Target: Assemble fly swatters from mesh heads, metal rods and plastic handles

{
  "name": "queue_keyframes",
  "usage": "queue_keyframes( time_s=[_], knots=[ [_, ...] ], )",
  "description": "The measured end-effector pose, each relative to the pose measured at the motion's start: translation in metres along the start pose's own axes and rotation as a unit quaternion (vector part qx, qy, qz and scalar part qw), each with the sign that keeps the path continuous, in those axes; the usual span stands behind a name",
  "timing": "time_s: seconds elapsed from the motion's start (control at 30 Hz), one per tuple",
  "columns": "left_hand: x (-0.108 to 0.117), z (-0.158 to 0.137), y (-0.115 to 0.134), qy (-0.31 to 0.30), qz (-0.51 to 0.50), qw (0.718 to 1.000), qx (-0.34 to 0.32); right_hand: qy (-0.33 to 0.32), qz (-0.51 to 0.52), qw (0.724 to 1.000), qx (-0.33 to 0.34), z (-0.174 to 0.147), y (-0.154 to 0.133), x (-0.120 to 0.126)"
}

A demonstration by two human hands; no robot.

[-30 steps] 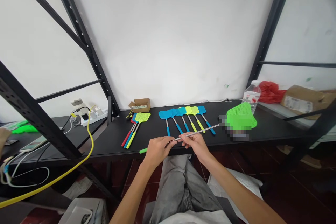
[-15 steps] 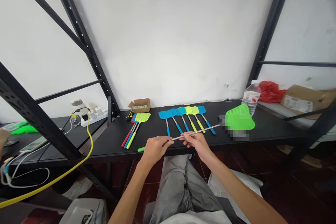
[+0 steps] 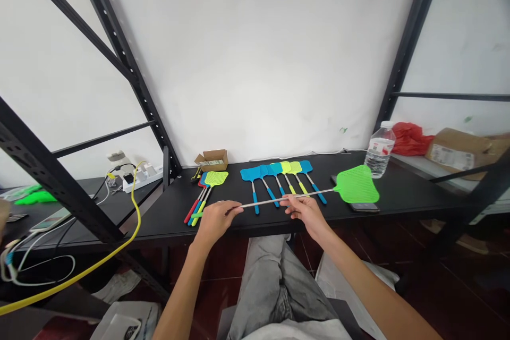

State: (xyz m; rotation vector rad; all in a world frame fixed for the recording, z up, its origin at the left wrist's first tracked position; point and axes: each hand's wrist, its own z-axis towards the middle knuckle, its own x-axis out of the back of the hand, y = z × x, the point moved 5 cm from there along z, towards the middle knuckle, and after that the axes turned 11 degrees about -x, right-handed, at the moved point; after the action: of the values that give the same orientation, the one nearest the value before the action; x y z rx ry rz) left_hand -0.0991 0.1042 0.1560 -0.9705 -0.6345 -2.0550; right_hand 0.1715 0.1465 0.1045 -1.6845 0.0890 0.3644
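Observation:
A green fly swatter (image 3: 356, 184) with a thin metal shaft lies crosswise over the front of the black table, its head to the right. My left hand (image 3: 217, 218) is closed around the shaft by the green grip, whose end sticks out to the left. Fingers of my right hand (image 3: 303, 211) pinch the shaft farther along, toward the head. Behind my hands, several blue and yellow fly swatters (image 3: 251, 174) lie in a row with handles toward me. Left of them is a bunch of red, blue and yellow fly swatters (image 3: 217, 178).
A small open cardboard box (image 3: 212, 160) stands at the table's back. On the right are a water bottle (image 3: 380, 150) and a phone (image 3: 364, 206), partly under the swatter head. Black rack posts (image 3: 131, 71) rise at both sides. A yellow cable (image 3: 137, 218) hangs at left.
My hands have moved farther apart, the left one going leftward, with more shaft showing between them. The green head now lies flatter to view, and its grip end has shifted left and up.

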Motion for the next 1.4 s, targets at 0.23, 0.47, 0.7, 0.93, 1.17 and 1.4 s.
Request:
queue_keyframes(
  time_s=[0.23, 0.47, 0.7, 0.93, 1.17, 1.4],
  knots=[
    [0.024, -0.009, -0.029, 0.006, 0.007, 0.999, 0.042, 0.044, 0.126, 0.991, 0.010, 0.004, -0.012, 0.027],
    [0.015, -0.003, -0.021, -0.013, 0.009, 0.999, 0.037, 0.053, 0.166, 0.985, -0.007, 0.002, -0.010, 0.021],
    [0.006, 0.002, -0.007, -0.015, -0.006, 1.000, 0.026, 0.054, 0.167, 0.984, -0.009, 0.003, -0.007, 0.020],
    [0.007, 0.004, -0.002, -0.009, -0.005, 1.000, 0.017, 0.053, 0.150, 0.987, -0.003, 0.002, -0.007, 0.016],
    [0.010, 0.002, -0.007, 0.006, 0.009, 1.000, 0.019, 0.039, 0.146, 0.989, -0.008, 0.000, -0.007, 0.014],
    [0.013, -0.001, -0.013, 0.005, 0.039, 0.999, 0.016, 0.034, 0.142, 0.989, -0.008, 0.001, -0.007, 0.013]
  ],
)
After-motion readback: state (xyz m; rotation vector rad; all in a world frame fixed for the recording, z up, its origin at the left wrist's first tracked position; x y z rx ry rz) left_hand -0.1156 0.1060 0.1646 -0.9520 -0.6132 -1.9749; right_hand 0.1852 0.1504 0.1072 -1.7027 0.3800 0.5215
